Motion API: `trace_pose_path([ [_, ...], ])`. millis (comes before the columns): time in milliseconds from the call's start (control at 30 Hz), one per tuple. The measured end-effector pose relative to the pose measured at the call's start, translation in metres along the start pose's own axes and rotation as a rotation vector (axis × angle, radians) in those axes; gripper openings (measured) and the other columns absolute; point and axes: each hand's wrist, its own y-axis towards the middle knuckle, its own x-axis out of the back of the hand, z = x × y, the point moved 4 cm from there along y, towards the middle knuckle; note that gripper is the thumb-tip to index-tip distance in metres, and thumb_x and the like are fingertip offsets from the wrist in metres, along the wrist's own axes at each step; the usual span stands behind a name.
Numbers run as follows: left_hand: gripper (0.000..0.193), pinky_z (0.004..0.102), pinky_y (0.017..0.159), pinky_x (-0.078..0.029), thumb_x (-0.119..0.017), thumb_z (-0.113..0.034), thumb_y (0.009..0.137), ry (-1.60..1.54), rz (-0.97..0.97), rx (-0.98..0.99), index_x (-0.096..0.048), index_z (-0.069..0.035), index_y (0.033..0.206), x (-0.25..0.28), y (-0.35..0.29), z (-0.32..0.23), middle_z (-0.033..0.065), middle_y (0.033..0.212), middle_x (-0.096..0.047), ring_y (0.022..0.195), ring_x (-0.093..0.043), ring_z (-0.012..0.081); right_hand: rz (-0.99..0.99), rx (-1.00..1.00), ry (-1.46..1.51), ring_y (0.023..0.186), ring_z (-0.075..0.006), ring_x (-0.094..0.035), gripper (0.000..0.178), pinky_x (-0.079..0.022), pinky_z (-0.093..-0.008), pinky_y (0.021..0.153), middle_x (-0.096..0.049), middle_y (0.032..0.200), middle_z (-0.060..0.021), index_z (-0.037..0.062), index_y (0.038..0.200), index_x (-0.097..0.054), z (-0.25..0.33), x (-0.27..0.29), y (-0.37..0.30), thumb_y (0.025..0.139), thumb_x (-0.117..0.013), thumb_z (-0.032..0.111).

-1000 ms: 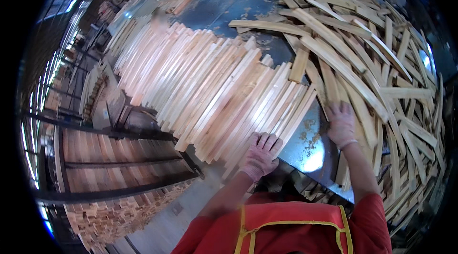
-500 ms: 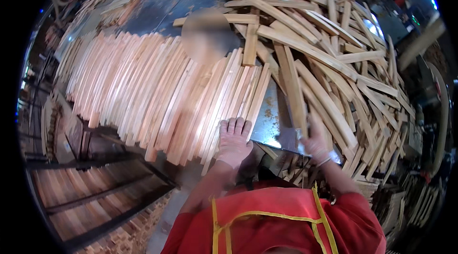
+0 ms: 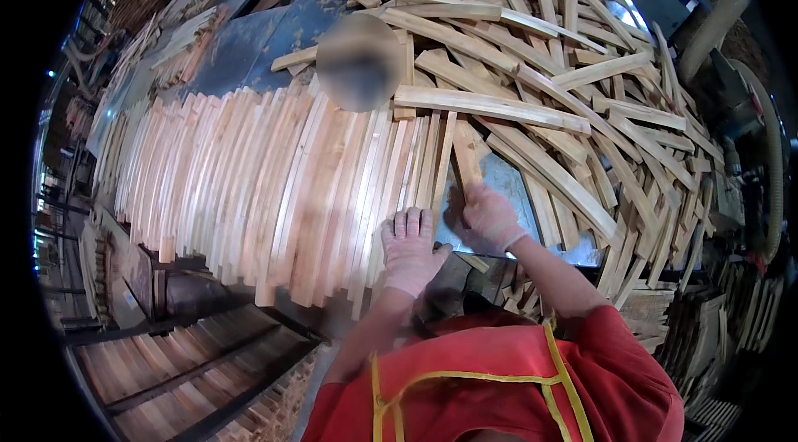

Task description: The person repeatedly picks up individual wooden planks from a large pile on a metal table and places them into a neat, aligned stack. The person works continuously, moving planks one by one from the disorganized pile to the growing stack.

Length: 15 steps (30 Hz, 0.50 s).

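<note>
Many pale wooden strips [image 3: 249, 184] lie side by side in a long row on a metal table [image 3: 499, 184]. My left hand [image 3: 411, 252] rests flat on the near ends at the row's right side, fingers stretched forward. Just right of the row, my right hand [image 3: 492, 216] is closed around the near end of a wooden strip [image 3: 468, 151], which points away from me over the bare metal. That strip's far end passes under a loose strip [image 3: 499, 105] lying crosswise.
A jumbled heap of wooden strips [image 3: 582, 110] covers the right and far right of the table. Below left stands a dark-framed rack [image 3: 191, 351] holding wood. At right there is a thick hose [image 3: 773, 168]. A round blurred patch hides part of the far middle.
My right hand has moved left from the heap's edge, bringing a strip closer to the row. A loose strip now lies crosswise past the row's end. My left hand stays on the row.
</note>
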Motion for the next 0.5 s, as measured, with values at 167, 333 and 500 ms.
trace_pose_path([
  [167, 0.082, 0.0597, 0.123, -0.028, -0.079, -0.042, 0.083, 0.107, -0.058, -0.028, -0.05, -0.009, 0.152, -0.008, -0.001, -0.006, 0.0135, 0.148, -0.048, 0.143, -0.041, 0.0369, -0.185, -0.086, -0.205, 0.119, -0.0493, -0.065, 0.098, -0.055, -0.0531, 0.104, -0.063, 0.135, -0.0262, 0.009, 0.159, -0.04, -0.012, -0.002, 0.045, 0.075, -0.088, 0.027],
  [333, 0.078, 0.0591, 0.122, -0.028, -0.08, -0.037, 0.081, 0.046, -0.097, -0.011, -0.053, -0.007, 0.147, -0.014, -0.008, 0.001, 0.0143, 0.147, -0.049, 0.142, -0.042, 0.0368, -0.117, 0.068, 0.252, 0.117, -0.0494, -0.067, 0.091, -0.055, -0.0489, 0.102, -0.067, 0.129, -0.0329, 0.0039, 0.156, -0.046, -0.037, 0.055, 0.064, 0.072, -0.079, 0.008],
  [500, 0.075, 0.0562, 0.122, -0.028, -0.08, -0.033, 0.08, -0.001, -0.09, 0.093, -0.056, -0.006, 0.145, -0.013, 0.003, -0.002, 0.0122, 0.149, -0.049, 0.144, -0.042, 0.034, 0.096, -0.041, 0.904, 0.091, -0.0185, -0.064, 0.087, -0.055, -0.029, 0.08, -0.068, 0.12, -0.0119, -0.0061, 0.153, -0.053, -0.064, 0.173, 0.026, 0.068, -0.068, -0.002],
])
